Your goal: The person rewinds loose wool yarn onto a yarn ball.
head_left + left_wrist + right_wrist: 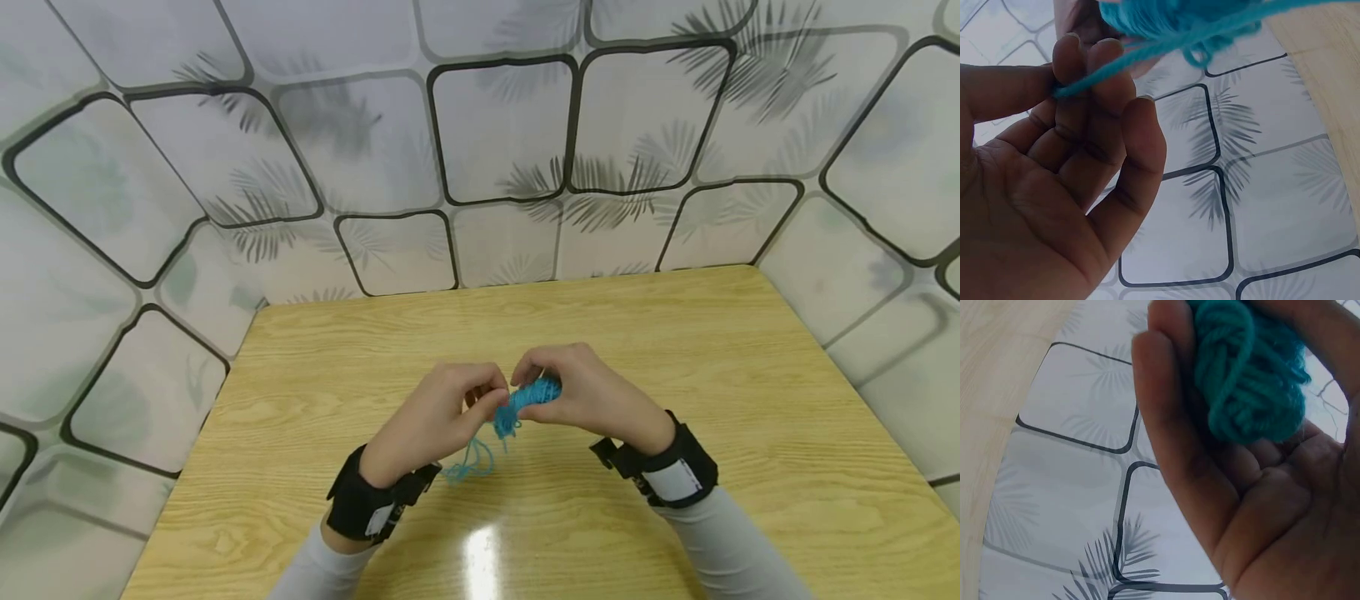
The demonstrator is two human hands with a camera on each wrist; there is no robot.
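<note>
A small skein of blue yarn (542,390) sits in my right hand (588,390), whose fingers and thumb curl round it. In the right wrist view the wound strands of the skein (1250,375) show between fingers and thumb. My left hand (456,410) is just to its left and pinches a strand of yarn (1147,55) between thumb and fingertips. That strand runs past the skein in the left wrist view. Loose loops of yarn (507,422) hang from the skein's left end. More slack yarn (471,465) lies below my left hand.
Both hands are over a wood-grain table (337,350). Behind it and at the sides stands a pale covering (502,125) with dark rounded outlines and leaf prints. Black straps (678,471) go round both wrists.
</note>
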